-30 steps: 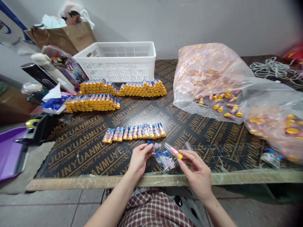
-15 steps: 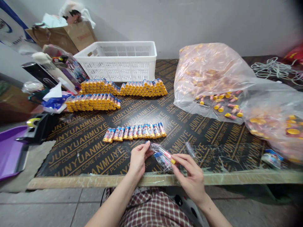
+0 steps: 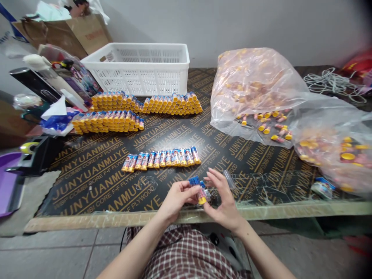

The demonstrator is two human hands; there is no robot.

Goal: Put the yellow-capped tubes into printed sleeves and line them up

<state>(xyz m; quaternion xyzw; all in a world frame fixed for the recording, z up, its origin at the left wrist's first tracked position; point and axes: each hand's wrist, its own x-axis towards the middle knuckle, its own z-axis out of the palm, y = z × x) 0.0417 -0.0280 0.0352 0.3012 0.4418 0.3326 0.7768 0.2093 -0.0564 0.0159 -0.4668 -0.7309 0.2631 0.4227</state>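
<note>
Near the table's front edge, my left hand (image 3: 178,198) pinches a small tube (image 3: 201,195) with a yellow end and a pink and blue body. Beside it my right hand (image 3: 222,197) has its fingers apart, thumb close to the tube's yellow end. Blue and clear wrappers (image 3: 205,190) show between the two hands, partly hidden. Beyond my hands lies a row of blue-wrapped tubes with yellow ends (image 3: 162,158), side by side. A clear plastic sleeve (image 3: 229,179) rests just right of my right hand.
Stacked tubes (image 3: 109,121) stand at the back left, before a white basket (image 3: 145,77). Large clear bags of tubes (image 3: 252,93) fill the right side. A tape dispenser (image 3: 37,155) and purple dustpan (image 3: 8,182) are far left. A tape-covered edge (image 3: 116,221) runs along the front.
My left hand has moved onto the tube, which now stands more upright with blue at its top. My right hand has let go of the yellow end and opened. The view has shifted slightly.
</note>
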